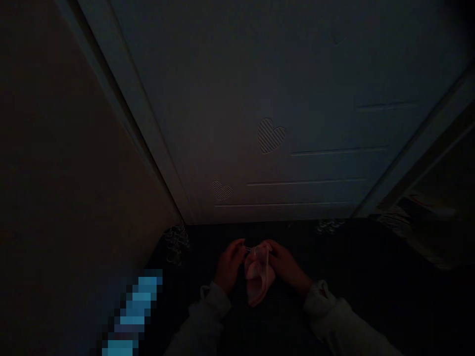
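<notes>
The scene is very dark. A small pink cloth piece (256,284) hangs between my hands, folded, with a paler edge. My right hand (287,264) is closed on its upper right corner. From the left, my left hand (230,262) pinches a thin shiny wire-like piece (249,249) that reaches the top of the cloth. Whether this piece is a hook or a ring, I cannot tell. Most of my left fingertips are in shadow.
A heap of shiny curved metal pieces (177,242) lies on the dark surface (282,326) to the left; a smaller heap (328,226) is at the back right. Behind stands a pale panel (208,123) with embossed hearts. A pixelated bright screen (135,311) shows at lower left.
</notes>
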Available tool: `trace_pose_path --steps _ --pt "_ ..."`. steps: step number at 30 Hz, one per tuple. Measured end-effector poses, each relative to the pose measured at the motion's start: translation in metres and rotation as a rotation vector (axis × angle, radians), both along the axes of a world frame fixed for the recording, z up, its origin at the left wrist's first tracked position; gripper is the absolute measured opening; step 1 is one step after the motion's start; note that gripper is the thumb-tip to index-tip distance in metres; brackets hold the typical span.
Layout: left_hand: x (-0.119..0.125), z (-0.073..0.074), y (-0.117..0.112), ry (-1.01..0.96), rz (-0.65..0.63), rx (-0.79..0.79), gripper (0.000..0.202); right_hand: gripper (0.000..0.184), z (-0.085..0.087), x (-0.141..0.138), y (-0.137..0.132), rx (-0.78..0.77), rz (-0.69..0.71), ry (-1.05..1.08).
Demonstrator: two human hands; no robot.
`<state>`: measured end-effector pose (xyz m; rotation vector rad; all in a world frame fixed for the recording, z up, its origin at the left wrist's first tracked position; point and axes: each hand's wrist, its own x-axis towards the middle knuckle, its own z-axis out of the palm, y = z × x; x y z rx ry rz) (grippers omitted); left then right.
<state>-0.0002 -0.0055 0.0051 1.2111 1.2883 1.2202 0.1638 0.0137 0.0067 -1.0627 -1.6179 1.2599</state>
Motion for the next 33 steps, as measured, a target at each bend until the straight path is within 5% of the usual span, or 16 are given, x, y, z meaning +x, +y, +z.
trace_pose_path --steps 33 --pt "0.0003 -0.0039 0.002 0.021 -0.023 -0.014 0.029 0.015 -0.0028 0.0014 0.0022 0.008 -0.04 0.005"
